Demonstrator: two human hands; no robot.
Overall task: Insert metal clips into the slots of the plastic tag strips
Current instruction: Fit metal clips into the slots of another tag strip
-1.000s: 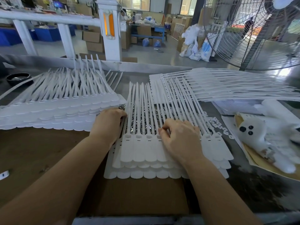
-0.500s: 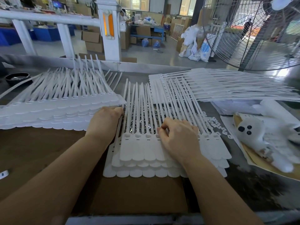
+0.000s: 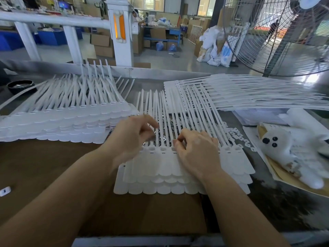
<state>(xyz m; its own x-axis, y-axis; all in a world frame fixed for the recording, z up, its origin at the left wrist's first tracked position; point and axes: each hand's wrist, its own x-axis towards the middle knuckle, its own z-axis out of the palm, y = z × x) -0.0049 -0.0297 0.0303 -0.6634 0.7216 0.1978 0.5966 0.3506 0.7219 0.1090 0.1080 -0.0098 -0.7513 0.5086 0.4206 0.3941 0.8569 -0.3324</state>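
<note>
A stack of white plastic tag strips [image 3: 165, 168] lies in front of me, with the flat heads near me and the thin tails pointing away. Shiny metal clips [image 3: 161, 138] lie in a loose pile under the tails. My right hand [image 3: 195, 150] rests on the tag heads. Its thumb and forefinger pinch a small metal clip at a slot in the top row. My left hand [image 3: 131, 136] hovers over the left tails, blurred by motion. Its fingers are curled with the thumb near the forefinger. Whether it holds a clip is not visible.
A second pile of tag strips [image 3: 62, 122] lies to the left and a fanned pile [image 3: 249, 93] at the back right. A white plush toy [image 3: 292, 145] lies on paper at the right. A black dish [image 3: 20, 85] is at the far left, and a large fan [image 3: 277, 32] stands behind.
My left hand has moved right, from the edge of the left pile to above the tails of the middle stack. My right hand has stayed at the tag slots.
</note>
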